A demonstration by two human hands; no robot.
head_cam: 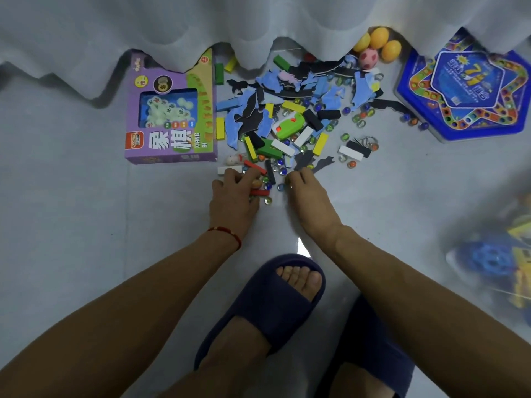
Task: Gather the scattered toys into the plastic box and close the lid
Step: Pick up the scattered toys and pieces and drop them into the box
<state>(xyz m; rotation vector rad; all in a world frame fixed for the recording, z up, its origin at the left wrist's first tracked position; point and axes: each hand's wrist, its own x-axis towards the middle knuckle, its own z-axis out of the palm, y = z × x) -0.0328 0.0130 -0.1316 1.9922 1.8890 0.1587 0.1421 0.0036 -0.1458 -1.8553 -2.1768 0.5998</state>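
Note:
A heap of scattered toys (290, 116) lies on the grey floor: coloured blocks, blue and black foam puzzle pieces, a green toy (288, 126) and several glass marbles (268, 200). My left hand (232, 196) is at the heap's near edge, fingers curled over marbles and a red block (260, 192). My right hand (307, 196) is beside it, fingertips pinching small marbles at the heap's edge. At the right edge a blurred clear plastic box (494, 259) holds blue and yellow toys.
A purple chess box (172, 110) lies left of the heap. A blue hexagonal game board (471, 90) lies at the right. Orange balls (379, 38) and a pink ball (369, 58) sit under the white curtain (258, 18). My slippered foot (273, 305) is below.

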